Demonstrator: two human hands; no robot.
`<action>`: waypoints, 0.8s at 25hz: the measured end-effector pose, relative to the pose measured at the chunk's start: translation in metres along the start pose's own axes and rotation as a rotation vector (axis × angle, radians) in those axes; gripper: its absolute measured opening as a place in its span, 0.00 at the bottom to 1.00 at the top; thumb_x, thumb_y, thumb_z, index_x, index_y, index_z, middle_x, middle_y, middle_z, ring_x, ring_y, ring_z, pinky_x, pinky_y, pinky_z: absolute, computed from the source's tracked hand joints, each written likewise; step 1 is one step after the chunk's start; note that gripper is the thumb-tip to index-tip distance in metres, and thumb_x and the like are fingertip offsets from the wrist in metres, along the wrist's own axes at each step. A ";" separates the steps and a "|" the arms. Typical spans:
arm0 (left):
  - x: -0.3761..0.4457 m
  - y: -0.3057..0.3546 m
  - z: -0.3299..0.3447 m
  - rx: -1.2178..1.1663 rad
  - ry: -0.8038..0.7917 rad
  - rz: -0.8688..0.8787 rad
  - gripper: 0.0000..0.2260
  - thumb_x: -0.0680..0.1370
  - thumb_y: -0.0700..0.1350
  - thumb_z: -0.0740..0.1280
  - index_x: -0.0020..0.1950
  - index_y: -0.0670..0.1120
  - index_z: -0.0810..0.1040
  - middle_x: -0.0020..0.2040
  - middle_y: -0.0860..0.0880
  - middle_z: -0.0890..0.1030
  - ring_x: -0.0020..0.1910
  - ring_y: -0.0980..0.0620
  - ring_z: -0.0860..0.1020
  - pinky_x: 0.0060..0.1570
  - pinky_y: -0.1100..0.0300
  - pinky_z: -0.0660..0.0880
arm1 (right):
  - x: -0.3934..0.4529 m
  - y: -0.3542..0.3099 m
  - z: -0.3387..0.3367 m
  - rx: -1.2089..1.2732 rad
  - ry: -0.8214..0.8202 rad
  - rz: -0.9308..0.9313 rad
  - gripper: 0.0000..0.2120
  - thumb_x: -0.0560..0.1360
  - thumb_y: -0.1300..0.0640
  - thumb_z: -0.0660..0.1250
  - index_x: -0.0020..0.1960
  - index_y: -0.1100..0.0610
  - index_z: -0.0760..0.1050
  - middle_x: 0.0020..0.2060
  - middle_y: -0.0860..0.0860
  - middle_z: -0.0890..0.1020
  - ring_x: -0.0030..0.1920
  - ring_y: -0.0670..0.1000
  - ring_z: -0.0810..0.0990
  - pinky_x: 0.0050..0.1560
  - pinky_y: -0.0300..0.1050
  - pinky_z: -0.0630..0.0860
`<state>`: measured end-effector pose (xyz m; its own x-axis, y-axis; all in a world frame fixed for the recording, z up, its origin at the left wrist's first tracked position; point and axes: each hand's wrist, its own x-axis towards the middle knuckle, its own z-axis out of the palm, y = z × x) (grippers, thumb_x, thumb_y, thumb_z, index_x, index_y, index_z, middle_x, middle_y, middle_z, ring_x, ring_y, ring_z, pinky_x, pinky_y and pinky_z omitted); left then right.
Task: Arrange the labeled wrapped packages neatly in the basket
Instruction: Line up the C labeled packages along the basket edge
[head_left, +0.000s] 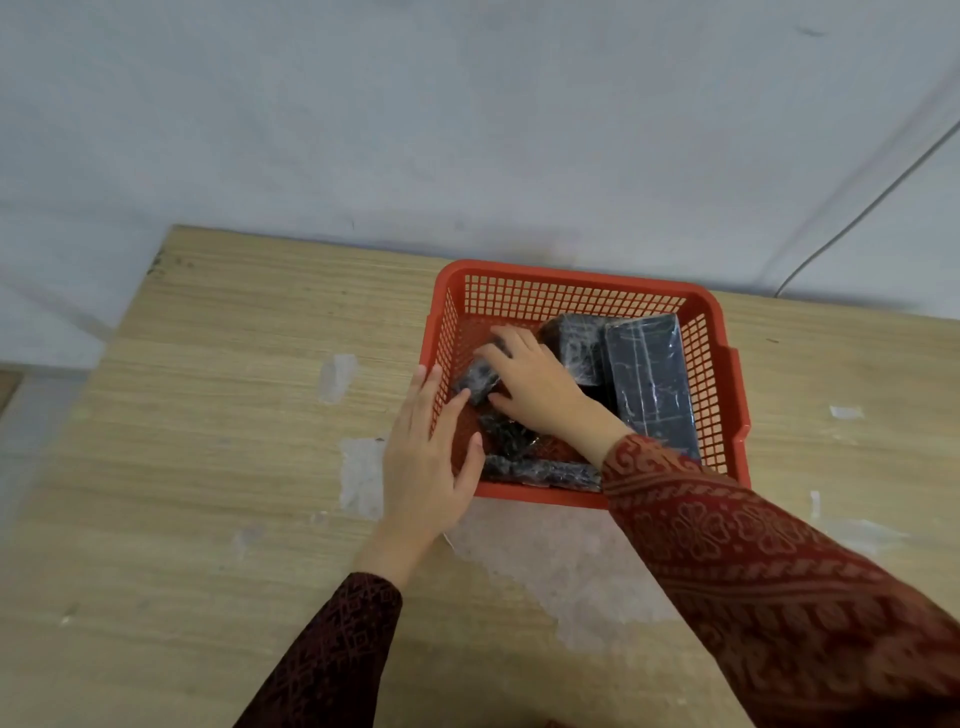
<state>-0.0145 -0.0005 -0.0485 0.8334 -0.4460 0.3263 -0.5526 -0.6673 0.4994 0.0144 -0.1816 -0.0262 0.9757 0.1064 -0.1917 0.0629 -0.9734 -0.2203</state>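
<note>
The wooden surface (208, 415) stands against a pale wall (467, 104), and it carries whitish worn patches just in front of the red basket (571, 275) and to the left of it. A thin grey cable (857, 218) runs down the wall behind the basket, to its right.

Inside the basket lie several dark wrapped packages. The largest package (649, 384) lies along the right wall of the basket. A second package (574, 348) is just beside it, toward the middle. A long flat package (540, 473) lies against the near wall.

The right hand (535, 384) reaches into the basket, and its grip is closed on a small package (478, 382) near the left wall. The left hand (426, 457) lies flat over the near left corner of the basket, fingers apart, holding nothing.

The labels are too blurred to read.
</note>
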 end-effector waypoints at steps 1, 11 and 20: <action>0.000 -0.001 0.001 -0.013 0.010 0.005 0.18 0.79 0.50 0.59 0.66 0.43 0.74 0.73 0.41 0.69 0.77 0.46 0.57 0.74 0.56 0.57 | 0.009 0.001 0.003 -0.060 -0.064 -0.008 0.27 0.74 0.56 0.67 0.70 0.58 0.63 0.73 0.60 0.62 0.73 0.60 0.59 0.66 0.57 0.66; 0.001 -0.003 0.002 -0.103 0.016 -0.003 0.15 0.79 0.48 0.61 0.60 0.42 0.78 0.67 0.42 0.74 0.77 0.46 0.59 0.73 0.58 0.59 | 0.046 0.011 -0.016 -0.019 -0.064 -0.051 0.16 0.75 0.57 0.64 0.61 0.57 0.71 0.56 0.57 0.80 0.55 0.59 0.77 0.52 0.53 0.72; 0.002 0.001 -0.003 -0.119 0.019 -0.006 0.13 0.78 0.46 0.62 0.56 0.42 0.80 0.64 0.42 0.77 0.76 0.45 0.60 0.71 0.54 0.65 | 0.060 0.039 -0.061 0.532 -0.224 0.115 0.13 0.72 0.50 0.71 0.50 0.57 0.73 0.51 0.55 0.79 0.50 0.58 0.78 0.55 0.55 0.74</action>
<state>-0.0133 0.0002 -0.0450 0.8372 -0.4301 0.3377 -0.5441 -0.5937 0.5928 0.0886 -0.2257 0.0118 0.8983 0.1023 -0.4273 -0.2113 -0.7520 -0.6243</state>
